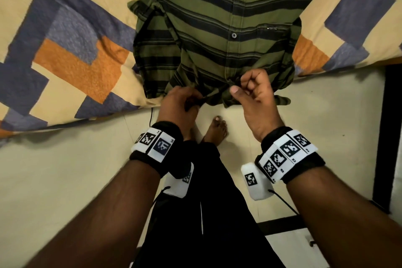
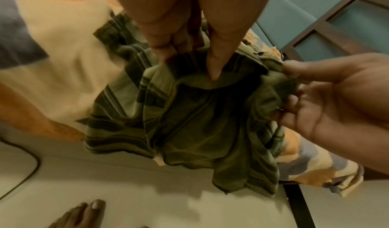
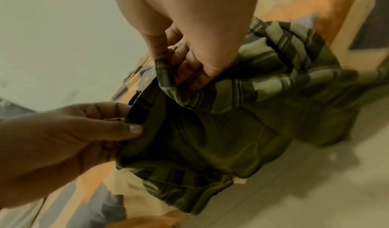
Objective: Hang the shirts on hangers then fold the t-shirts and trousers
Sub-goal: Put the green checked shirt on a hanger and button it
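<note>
A green shirt with dark stripes [image 1: 217, 28] lies buttoned on the bed, its near end hanging over the bed's edge. My left hand [image 1: 182, 100] pinches the left side of that bunched near end [image 2: 189, 75]. My right hand [image 1: 248, 87] grips the right side, fingers curled into the cloth [image 3: 168, 71]. Between the hands the shirt gapes open, showing its dark inside [image 3: 200, 140]. In the wrist views each hand shows the other holding the cloth. No hanger is visible.
The bed sheet [image 1: 65, 50] is cream with blue and orange blocks. Pale floor tiles [image 1: 65, 169] lie below the bed's edge. My bare foot [image 1: 215, 130] and black trousers [image 1: 206, 213] stand close to the bed. A dark wooden frame [image 1: 382, 137] runs on the right.
</note>
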`<action>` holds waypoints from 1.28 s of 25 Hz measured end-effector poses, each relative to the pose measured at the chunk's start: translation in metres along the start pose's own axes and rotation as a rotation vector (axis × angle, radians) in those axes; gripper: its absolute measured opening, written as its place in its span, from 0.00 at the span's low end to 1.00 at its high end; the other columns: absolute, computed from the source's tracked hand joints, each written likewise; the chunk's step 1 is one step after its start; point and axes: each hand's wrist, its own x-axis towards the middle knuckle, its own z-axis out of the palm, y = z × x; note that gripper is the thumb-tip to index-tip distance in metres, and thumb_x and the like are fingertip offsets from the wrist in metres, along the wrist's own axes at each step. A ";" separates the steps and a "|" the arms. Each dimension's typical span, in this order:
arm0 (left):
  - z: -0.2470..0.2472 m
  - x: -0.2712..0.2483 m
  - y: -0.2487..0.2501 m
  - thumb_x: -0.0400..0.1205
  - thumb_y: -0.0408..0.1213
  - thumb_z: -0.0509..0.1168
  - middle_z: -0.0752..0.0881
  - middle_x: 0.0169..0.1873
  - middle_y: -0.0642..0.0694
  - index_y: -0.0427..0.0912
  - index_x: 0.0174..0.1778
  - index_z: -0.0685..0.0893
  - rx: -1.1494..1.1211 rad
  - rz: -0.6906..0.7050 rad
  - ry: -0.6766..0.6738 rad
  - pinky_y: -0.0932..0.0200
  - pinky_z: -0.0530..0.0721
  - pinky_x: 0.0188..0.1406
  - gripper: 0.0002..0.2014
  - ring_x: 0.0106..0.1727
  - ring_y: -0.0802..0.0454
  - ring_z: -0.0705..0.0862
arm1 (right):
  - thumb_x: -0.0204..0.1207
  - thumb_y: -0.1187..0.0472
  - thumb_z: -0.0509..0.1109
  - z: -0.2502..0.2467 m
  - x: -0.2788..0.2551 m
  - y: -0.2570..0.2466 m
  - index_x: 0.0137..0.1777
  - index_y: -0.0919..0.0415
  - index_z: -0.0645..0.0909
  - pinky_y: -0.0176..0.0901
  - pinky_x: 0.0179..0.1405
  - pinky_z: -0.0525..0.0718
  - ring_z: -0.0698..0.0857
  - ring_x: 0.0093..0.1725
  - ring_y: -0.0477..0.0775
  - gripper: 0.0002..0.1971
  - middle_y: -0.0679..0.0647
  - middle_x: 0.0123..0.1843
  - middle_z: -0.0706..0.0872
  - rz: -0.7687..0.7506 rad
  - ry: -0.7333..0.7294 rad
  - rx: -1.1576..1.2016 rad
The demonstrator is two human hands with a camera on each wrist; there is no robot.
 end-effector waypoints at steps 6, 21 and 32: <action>-0.025 0.003 -0.007 0.80 0.32 0.66 0.89 0.48 0.40 0.39 0.55 0.88 0.043 -0.089 0.238 0.62 0.78 0.49 0.10 0.51 0.43 0.85 | 0.69 0.68 0.77 -0.034 0.000 0.013 0.54 0.41 0.74 0.46 0.38 0.80 0.77 0.36 0.41 0.24 0.48 0.41 0.78 -0.146 -0.299 -0.652; -0.046 -0.025 -0.016 0.73 0.27 0.74 0.86 0.36 0.54 0.43 0.44 0.87 -0.272 -0.180 0.238 0.60 0.87 0.50 0.09 0.40 0.58 0.86 | 0.77 0.71 0.68 0.017 0.006 0.016 0.53 0.58 0.78 0.29 0.42 0.77 0.80 0.38 0.35 0.10 0.46 0.39 0.82 -0.027 0.119 -0.312; -0.042 -0.019 -0.001 0.73 0.25 0.74 0.86 0.34 0.57 0.44 0.40 0.86 -0.337 -0.079 0.147 0.76 0.79 0.35 0.09 0.32 0.72 0.83 | 0.70 0.65 0.79 -0.090 -0.013 -0.001 0.46 0.65 0.90 0.27 0.50 0.74 0.78 0.47 0.39 0.06 0.54 0.45 0.80 -0.426 0.115 -0.794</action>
